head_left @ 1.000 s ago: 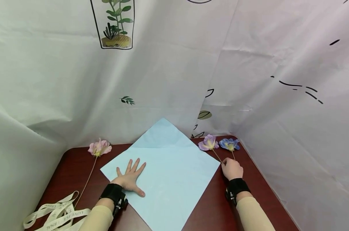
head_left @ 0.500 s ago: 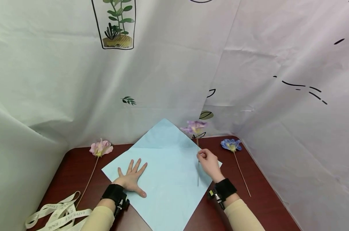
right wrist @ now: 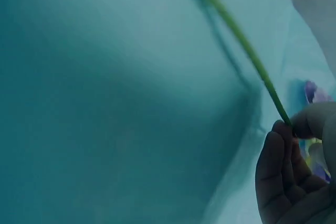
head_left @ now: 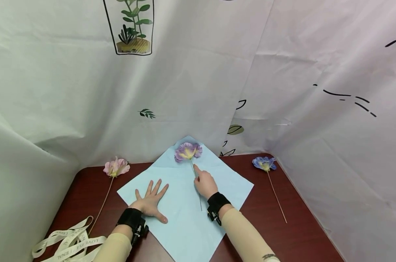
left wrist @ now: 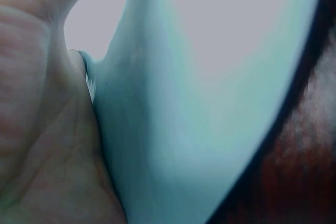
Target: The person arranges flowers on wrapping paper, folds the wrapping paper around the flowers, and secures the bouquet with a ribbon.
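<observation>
A light blue sheet of paper (head_left: 181,225) lies cornerwise on the table. My left hand (head_left: 149,204) rests flat on its left part with the fingers spread; the left wrist view shows the palm (left wrist: 47,129) close against the sheet. Near the sheet's far corner lies the bloom of a purple artificial flower (head_left: 188,151). My right hand (head_left: 206,183) pinches that flower's stem below the bloom, index finger pointing along it. In the right wrist view the green stem (right wrist: 236,32) runs from between thumb and fingers (right wrist: 273,166), its lower end over the paper with a shadow beneath.
A pink flower (head_left: 116,167) lies on the left of the dark red table (head_left: 93,193), above a heap of white printed ribbon (head_left: 75,243). On the right side is a blue flower (head_left: 264,163). A pale curtain (head_left: 191,80) closes off the back and sides.
My right hand has picked up the purple flower from the right side and carried it left onto the paper's middle. The left hand has stayed in place.
</observation>
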Demonstrator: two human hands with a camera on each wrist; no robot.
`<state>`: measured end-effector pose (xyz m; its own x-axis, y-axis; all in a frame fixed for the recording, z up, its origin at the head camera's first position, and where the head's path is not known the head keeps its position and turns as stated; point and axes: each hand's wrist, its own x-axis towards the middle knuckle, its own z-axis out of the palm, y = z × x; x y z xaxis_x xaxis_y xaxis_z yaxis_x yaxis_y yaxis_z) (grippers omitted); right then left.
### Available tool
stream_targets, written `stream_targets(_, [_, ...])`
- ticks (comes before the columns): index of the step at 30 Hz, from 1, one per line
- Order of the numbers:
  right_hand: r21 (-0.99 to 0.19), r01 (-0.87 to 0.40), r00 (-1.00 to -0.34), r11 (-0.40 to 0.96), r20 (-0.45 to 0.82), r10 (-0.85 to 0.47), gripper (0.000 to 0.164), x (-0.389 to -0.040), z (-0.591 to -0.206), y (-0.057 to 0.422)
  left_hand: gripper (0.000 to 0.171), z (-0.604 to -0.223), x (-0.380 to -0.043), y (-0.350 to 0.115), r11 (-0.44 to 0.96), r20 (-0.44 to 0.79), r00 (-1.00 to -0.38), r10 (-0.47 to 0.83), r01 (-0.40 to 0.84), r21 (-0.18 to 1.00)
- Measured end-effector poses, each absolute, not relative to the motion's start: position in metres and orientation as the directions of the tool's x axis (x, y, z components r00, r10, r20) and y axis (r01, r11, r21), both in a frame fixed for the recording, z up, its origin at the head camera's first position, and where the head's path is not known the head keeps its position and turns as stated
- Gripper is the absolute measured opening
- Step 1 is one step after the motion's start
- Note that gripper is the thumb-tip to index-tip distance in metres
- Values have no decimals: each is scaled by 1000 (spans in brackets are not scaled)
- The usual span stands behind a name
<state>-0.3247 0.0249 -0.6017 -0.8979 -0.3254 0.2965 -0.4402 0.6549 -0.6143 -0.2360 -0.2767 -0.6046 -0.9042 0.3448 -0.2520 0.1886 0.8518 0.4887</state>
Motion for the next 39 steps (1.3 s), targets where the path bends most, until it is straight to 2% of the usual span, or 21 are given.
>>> stream_targets(7, [-503,-306,-951,808,197,-237,51,-305,-573,9,155,-604,-235,-275,849,-252,-906,339,179,498])
stream_targets(13, [-487,-171,-985,856,83,-150,45,-297,-565,6,154,-598,-234,-272,852,-255,-908,334,175,494])
stream_targets(19, [-414,-142,-989,899,28,-144,46,-286,-564,9,156,-603,-237,-273,859,-259,-906,336,182,479])
stream_targets(21, [-408,-122,-989,905,-31,-147,50,-284,-559,7,157,-606,-238,-275,861,-264,-904,335,180,476])
stream_targets(24, [-398,-137,-984,907,-55,-172,55,-288,-561,9,157,-609,-240,-275,863,-272,-902,335,178,472])
stream_targets(33, [-320,-256,-963,912,-1,-271,58,-305,-572,25,157,-613,-241,-275,866,-271,-901,340,187,464])
stream_targets(39, [-348,-302,-948,888,17,-316,45,-293,-550,25,158,-612,-242,-278,864,-262,-903,340,190,466])
